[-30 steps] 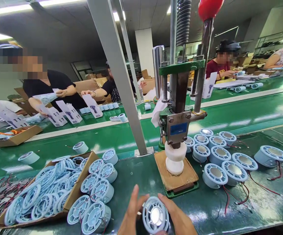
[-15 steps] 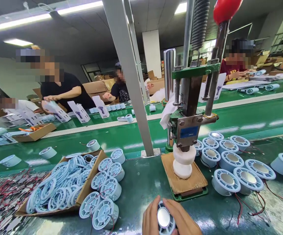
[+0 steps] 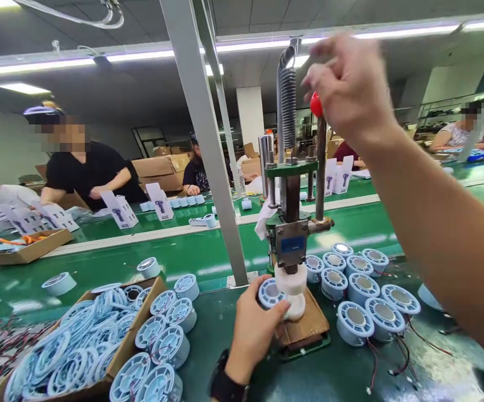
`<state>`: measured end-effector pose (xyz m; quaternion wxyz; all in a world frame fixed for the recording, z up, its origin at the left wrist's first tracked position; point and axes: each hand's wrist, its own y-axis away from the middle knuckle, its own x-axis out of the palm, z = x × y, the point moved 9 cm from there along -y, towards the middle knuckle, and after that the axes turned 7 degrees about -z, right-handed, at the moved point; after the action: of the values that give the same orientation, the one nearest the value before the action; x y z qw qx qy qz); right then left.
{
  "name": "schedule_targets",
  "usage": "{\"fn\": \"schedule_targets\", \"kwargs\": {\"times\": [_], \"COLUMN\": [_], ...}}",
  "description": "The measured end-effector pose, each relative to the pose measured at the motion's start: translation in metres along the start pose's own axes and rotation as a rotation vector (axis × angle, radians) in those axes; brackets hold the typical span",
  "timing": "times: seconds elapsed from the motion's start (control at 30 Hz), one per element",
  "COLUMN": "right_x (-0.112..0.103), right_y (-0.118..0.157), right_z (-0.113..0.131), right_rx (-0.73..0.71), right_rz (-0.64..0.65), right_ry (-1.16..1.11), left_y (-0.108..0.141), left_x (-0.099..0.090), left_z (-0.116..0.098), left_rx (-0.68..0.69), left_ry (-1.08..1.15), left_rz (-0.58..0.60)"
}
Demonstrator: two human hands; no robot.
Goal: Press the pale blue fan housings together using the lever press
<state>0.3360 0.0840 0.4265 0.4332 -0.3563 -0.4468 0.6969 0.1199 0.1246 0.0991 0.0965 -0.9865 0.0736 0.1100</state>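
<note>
In my left hand [image 3: 254, 329] I grip a light-blue round fan housing [image 3: 269, 293] with a silver disc in its centre, its fingers around the rim. The housing is tilted beside the white press head and lower block [image 3: 295, 308] of a green hand press [image 3: 292, 245]. My right hand [image 3: 351, 84] is raised by the red ball knob [image 3: 316, 104] of the press lever, partly covering it. Its fingers look bent but are smeared by motion, so whether they grip the knob is unclear. A dark band sits on my left wrist.
Several housings with silver discs [image 3: 355, 317] and trailing wires stand right of the press. On the left, a cardboard box [image 3: 116, 357] holds blue rings beside more housings [image 3: 170, 346]. A grey post [image 3: 208, 139] rises ahead. Beyond the green conveyor [image 3: 195, 251], co-workers sit among white boxes.
My hands were together around the housing in front of the press. Now the left has carried it up to the white block, and the right has risen to the lever knob. The view has shifted.
</note>
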Motion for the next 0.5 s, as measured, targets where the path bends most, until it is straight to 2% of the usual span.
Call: {"fn": "schedule_targets", "kwargs": {"times": [0.07, 0.17, 0.23, 0.37, 0.43, 0.5], "right_x": [0.026, 0.037, 0.040, 0.039, 0.033, 0.016], "right_y": [-0.012, -0.004, 0.003, 0.006, 0.008, 0.017], "right_z": [-0.016, -0.026, -0.031, -0.032, -0.028, -0.015], "right_rx": [0.118, 0.171, 0.208, 0.265, 0.264, 0.170], "right_rz": [0.071, 0.074, 0.106, 0.159, 0.168, 0.140], "right_ry": [-0.059, -0.125, -0.194, -0.268, -0.239, -0.169], "left_y": [-0.004, -0.004, -0.003, 0.004, 0.008, 0.011], "left_x": [0.023, 0.043, 0.046, 0.041, 0.040, 0.039], "left_z": [-0.001, 0.004, 0.007, 0.014, 0.018, 0.023], "left_rx": [0.024, 0.041, 0.043, 0.043, 0.046, 0.049], "left_ry": [0.052, 0.102, 0.102, 0.056, 0.051, 0.065], "left_rz": [0.036, 0.065, 0.073, 0.053, 0.044, 0.032]}}
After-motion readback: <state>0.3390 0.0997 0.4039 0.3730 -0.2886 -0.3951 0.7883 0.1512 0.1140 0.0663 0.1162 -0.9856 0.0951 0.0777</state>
